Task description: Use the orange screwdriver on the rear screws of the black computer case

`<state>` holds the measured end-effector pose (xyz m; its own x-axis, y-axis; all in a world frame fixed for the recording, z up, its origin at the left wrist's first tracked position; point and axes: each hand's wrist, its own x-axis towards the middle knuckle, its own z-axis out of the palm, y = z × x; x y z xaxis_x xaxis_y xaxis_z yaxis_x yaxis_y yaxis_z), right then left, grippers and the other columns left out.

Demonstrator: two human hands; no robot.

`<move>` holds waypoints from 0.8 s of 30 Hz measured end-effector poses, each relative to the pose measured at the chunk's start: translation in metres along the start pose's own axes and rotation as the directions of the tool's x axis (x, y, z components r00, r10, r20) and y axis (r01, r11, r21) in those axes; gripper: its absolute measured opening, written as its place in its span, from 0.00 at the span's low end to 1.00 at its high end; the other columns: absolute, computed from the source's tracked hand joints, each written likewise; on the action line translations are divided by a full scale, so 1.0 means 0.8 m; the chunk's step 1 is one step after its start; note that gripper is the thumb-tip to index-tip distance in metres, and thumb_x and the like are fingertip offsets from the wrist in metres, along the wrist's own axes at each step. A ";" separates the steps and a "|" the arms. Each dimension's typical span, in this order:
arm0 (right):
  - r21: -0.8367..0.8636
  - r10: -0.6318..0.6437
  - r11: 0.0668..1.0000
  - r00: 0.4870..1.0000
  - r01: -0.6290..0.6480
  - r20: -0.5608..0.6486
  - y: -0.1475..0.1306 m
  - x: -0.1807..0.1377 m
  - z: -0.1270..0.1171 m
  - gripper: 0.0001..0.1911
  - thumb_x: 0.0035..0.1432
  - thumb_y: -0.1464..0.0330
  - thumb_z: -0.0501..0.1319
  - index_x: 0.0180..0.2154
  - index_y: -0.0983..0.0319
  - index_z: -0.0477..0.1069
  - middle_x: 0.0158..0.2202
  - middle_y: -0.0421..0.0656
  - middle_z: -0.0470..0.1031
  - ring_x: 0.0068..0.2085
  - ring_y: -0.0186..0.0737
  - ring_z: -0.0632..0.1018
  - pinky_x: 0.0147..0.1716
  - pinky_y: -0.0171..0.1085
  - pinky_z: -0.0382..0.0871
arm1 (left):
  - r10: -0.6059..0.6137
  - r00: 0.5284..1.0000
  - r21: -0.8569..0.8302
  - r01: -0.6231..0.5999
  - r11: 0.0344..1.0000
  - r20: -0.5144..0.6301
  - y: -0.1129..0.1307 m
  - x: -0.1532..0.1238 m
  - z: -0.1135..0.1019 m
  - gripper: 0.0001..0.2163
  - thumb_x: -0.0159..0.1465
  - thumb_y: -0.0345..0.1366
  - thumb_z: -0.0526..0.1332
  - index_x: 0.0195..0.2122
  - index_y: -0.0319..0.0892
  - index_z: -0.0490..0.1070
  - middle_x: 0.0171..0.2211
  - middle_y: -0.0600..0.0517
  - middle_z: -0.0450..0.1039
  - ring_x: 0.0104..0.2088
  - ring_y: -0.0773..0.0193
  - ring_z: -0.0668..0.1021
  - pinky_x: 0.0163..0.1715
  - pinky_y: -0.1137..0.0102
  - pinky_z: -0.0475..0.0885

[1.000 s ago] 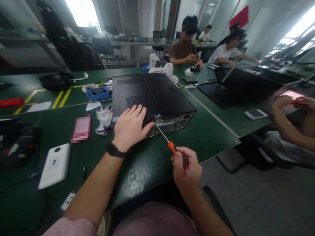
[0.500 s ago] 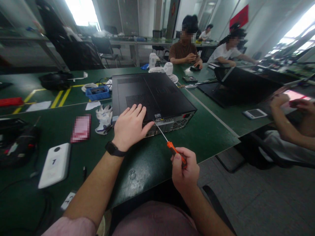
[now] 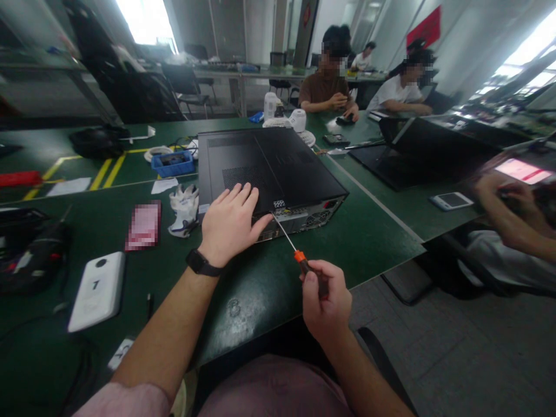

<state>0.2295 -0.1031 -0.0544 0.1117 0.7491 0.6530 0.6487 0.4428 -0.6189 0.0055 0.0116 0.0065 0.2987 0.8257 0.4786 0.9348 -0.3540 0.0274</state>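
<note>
Holding screwdriver (image 3: 299,256) — right grip (image 3: 329,304)

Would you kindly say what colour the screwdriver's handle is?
The screwdriver's handle is orange and dark, best in the head view.

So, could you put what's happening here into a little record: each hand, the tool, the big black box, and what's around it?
Left hand: palm down on the case
Right hand: gripping the screwdriver by its handle
Screwdriver: shaft slanting to the case's near edge; tip contact too small to tell
Case: black, lying flat on the green table
Left of case: blue bin, at least one glove
Right of case: phone
</note>
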 end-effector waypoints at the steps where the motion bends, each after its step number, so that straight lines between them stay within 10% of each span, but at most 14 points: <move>1: 0.013 0.015 1.000 1.000 -0.015 0.008 0.001 0.000 0.001 0.09 0.73 0.69 0.61 0.52 0.57 0.74 0.32 0.39 0.82 0.26 0.38 0.83 0.26 0.35 0.76 | 0.000 1.000 0.003 0.000 1.000 -0.002 0.000 0.000 0.000 0.30 0.78 0.51 0.58 0.71 0.32 0.72 0.72 0.31 0.73 0.73 0.35 0.75 0.72 0.44 0.70; 18: -0.051 -0.076 0.996 0.994 0.073 -0.073 -0.004 0.006 0.002 0.07 0.69 0.69 0.64 0.48 0.56 0.74 0.37 0.41 0.84 0.34 0.41 0.86 0.33 0.38 0.82 | 0.003 1.000 0.009 -0.004 1.000 0.004 0.001 0.001 -0.003 0.31 0.78 0.51 0.57 0.71 0.28 0.72 0.72 0.30 0.73 0.72 0.34 0.75 0.72 0.45 0.70; 24: -0.019 0.065 0.998 0.997 -0.066 -0.049 0.006 -0.003 0.004 0.07 0.75 0.66 0.62 0.50 0.58 0.77 0.32 0.40 0.86 0.26 0.38 0.85 0.26 0.34 0.79 | -0.006 1.000 -0.016 0.006 1.000 0.004 0.001 0.000 -0.002 0.31 0.78 0.50 0.58 0.72 0.31 0.71 0.72 0.31 0.73 0.73 0.34 0.74 0.72 0.44 0.70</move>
<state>0.2300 -0.1009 -0.0605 0.1902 0.7516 0.6316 0.6544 0.3825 -0.6522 0.0060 0.0111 0.0080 0.2942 0.8292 0.4753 0.9333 -0.3563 0.0438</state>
